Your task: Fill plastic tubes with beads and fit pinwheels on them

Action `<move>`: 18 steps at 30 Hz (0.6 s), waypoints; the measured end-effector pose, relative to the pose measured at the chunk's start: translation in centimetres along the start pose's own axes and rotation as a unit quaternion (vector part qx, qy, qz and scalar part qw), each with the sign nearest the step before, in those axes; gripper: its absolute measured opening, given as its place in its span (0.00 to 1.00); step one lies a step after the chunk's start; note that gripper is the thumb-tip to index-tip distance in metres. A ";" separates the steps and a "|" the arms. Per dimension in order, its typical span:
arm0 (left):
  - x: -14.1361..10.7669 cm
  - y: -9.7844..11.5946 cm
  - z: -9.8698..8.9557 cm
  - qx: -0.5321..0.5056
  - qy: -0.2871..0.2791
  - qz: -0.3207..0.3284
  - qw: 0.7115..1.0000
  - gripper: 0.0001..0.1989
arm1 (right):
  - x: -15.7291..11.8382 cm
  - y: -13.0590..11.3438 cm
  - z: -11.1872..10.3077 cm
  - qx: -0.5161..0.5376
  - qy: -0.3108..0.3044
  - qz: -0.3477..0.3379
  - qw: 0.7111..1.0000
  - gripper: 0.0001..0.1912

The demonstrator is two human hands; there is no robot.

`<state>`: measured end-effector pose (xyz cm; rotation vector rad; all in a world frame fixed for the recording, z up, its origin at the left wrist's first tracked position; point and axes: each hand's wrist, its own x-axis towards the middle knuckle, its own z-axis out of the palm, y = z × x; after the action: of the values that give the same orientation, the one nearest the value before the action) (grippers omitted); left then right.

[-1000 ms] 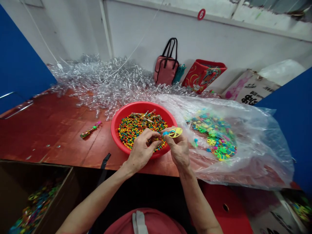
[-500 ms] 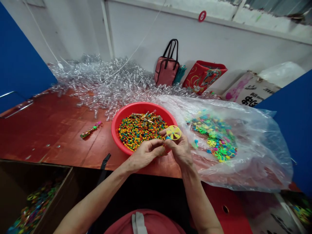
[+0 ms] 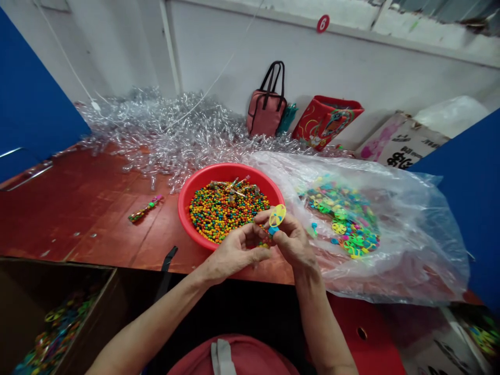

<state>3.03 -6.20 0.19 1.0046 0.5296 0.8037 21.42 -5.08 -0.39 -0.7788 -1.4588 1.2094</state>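
My right hand (image 3: 295,239) pinches a small toy fan (image 3: 277,215), a yellow spoked wheel on a blue cap, over the near right rim of the red basin (image 3: 185,221). Facing it, my left hand (image 3: 236,250) curls its fingers round a small clear tube (image 3: 264,244). Coloured bits show inside the tube, but the fingers cover most of it. Many small coloured candy balls (image 3: 214,213) fill the basin below, with several clear tubes (image 3: 238,188) lying on top of them.
Clear empty tubes (image 3: 156,125) are heaped along the wall. At right, a plastic bag (image 3: 414,224) holds colourful toy fan parts (image 3: 355,242). One filled tube (image 3: 145,209) lies left of the basin. A box of finished-looking pieces (image 3: 58,328) sits below the table's left edge.
The yellow wheel has tilted from facing me to a steeper angle, and its blue cap shows more. My right hand has shifted slightly down, and my left fingers have loosened a little.
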 end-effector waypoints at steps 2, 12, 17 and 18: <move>-0.3 0.0 -0.2 -0.005 -0.088 -0.037 0.995 0.24 | -0.3 -0.4 -0.1 -0.006 -0.008 0.003 1.000 0.24; -1.9 0.2 -0.1 0.169 0.032 0.042 0.984 0.17 | -1.7 -1.4 1.3 0.007 0.045 -0.014 0.999 0.18; -2.8 -0.1 -0.6 0.101 -0.075 -0.055 0.990 0.21 | -3.0 -0.8 1.7 0.011 0.009 -0.019 1.000 0.20; -2.9 -0.3 -0.4 0.148 -0.024 -0.015 0.989 0.18 | -3.2 -0.5 2.0 0.008 0.023 -0.035 0.999 0.18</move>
<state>1.08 -8.36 -0.22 1.2827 0.6321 0.6846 20.31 -8.68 -0.79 -0.7346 -1.4252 1.1430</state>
